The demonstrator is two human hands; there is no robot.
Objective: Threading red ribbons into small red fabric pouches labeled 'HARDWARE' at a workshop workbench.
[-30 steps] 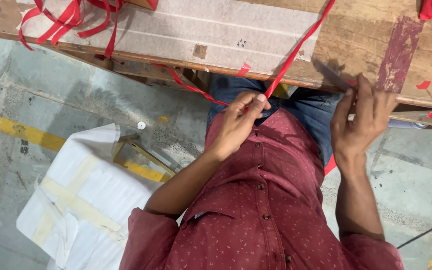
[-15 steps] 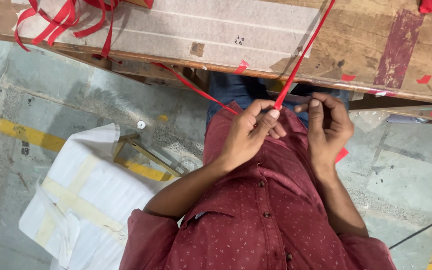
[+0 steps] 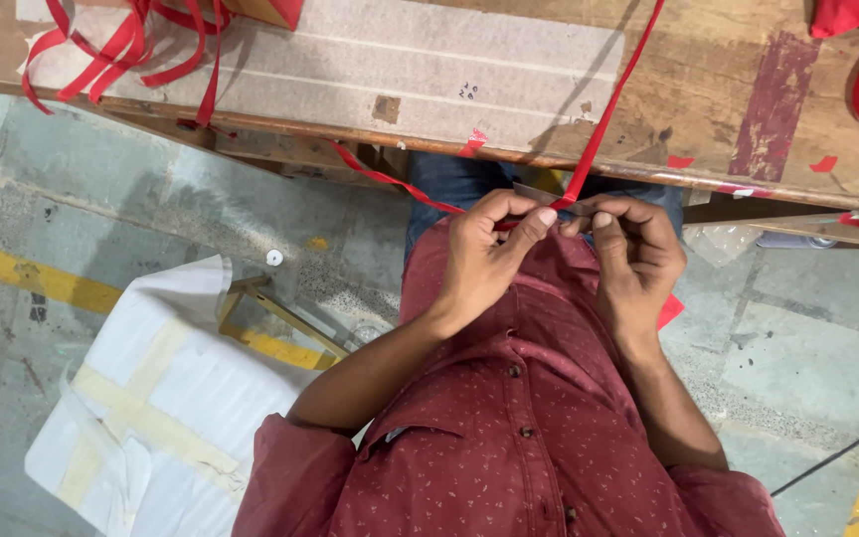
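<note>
Both hands have come close together since before, in front of the wooden table point(image 3: 708, 89). Beside the person, on the floor, sits a white wrapped bundle point(image 3: 151, 408). Left hand point(image 3: 484, 259) and right hand point(image 3: 638, 254) pinch the red ribbon point(image 3: 608, 119), which runs up over the table's edge.

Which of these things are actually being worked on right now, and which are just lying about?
In use:
- red ribbon, pinched between both hands
- left hand
- right hand
- wooden table, which the ribbon runs across

Lying about:
- loose red ribbon loops at the table's far-left end
- small red scraps on the table
- taped white bundle on the floor
- yellow floor stripe
</note>
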